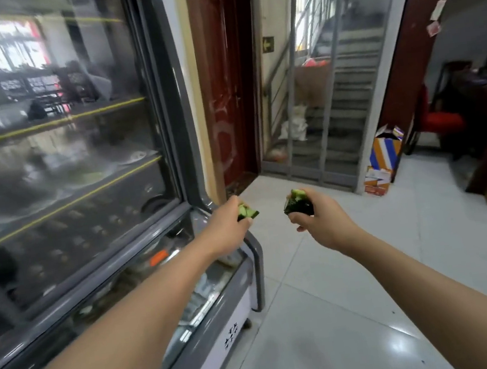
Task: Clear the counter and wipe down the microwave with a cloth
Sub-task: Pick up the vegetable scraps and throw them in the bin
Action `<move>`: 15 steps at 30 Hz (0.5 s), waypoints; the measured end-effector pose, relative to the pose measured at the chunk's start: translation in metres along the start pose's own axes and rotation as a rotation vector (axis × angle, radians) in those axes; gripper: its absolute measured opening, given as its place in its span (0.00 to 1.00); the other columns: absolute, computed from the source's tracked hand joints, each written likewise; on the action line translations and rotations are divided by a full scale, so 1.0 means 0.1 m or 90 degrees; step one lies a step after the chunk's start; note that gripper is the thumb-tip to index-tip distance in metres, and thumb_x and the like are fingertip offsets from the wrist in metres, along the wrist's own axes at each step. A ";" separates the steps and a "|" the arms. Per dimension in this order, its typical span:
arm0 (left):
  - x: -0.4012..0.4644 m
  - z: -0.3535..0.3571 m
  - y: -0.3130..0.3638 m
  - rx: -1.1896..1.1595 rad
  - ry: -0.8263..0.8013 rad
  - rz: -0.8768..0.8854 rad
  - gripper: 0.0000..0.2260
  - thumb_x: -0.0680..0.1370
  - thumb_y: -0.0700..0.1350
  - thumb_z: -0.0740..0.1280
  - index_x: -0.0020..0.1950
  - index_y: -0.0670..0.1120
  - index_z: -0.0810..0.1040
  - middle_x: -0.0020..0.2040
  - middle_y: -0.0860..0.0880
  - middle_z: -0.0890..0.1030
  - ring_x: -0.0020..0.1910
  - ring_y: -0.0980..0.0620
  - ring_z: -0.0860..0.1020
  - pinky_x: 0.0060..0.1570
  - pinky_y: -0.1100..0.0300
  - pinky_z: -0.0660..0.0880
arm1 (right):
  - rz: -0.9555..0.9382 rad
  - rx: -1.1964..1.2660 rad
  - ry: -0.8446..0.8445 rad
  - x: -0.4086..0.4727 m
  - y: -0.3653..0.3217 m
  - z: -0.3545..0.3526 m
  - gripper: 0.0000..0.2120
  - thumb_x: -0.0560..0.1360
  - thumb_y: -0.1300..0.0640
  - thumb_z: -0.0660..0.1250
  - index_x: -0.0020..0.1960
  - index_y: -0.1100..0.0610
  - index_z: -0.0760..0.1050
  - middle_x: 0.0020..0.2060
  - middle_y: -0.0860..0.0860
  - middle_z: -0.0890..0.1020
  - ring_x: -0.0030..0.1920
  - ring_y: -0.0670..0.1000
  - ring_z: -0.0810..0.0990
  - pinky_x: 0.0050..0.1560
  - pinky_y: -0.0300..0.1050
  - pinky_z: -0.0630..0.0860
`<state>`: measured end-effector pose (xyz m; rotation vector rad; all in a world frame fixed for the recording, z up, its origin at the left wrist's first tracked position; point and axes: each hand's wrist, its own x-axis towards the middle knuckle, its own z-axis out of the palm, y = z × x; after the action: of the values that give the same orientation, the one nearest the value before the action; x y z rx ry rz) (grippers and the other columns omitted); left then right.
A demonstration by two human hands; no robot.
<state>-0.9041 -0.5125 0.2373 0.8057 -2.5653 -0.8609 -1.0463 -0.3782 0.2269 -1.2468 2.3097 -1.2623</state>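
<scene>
Beside glass display fridge (65, 163): both hands grip cucumber pieces; cardboard boxes (382, 164) ahead.

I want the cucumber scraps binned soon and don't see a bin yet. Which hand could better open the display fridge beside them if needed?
Left, probably. The left hand is right over the display fridge edge; the right hand is out over the floor. Both hold cucumber pieces, though.

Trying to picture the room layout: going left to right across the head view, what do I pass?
Glass-door display fridge → red-brown door → stairwell → striped cardboard box → red chair.
</scene>
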 end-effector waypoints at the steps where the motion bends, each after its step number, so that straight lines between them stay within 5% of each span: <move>1: 0.13 0.05 0.03 0.000 -0.010 0.006 0.10 0.79 0.43 0.61 0.59 0.42 0.69 0.55 0.43 0.75 0.54 0.45 0.74 0.48 0.58 0.67 | 0.005 -0.004 0.006 0.09 0.06 -0.04 0.15 0.76 0.59 0.66 0.62 0.57 0.71 0.50 0.55 0.79 0.41 0.51 0.81 0.48 0.50 0.80; 15: 2.44 0.97 0.46 0.004 -0.043 0.012 0.07 0.79 0.45 0.61 0.56 0.46 0.69 0.51 0.45 0.76 0.50 0.46 0.74 0.52 0.50 0.72 | 0.028 -0.012 0.013 1.93 1.32 -0.90 0.11 0.76 0.58 0.65 0.58 0.55 0.71 0.48 0.53 0.78 0.42 0.50 0.81 0.48 0.49 0.79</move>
<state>-1.1600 -0.5847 0.2193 0.7657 -2.6311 -0.8896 -1.2891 -0.4387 0.2141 -1.1879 2.3557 -1.2474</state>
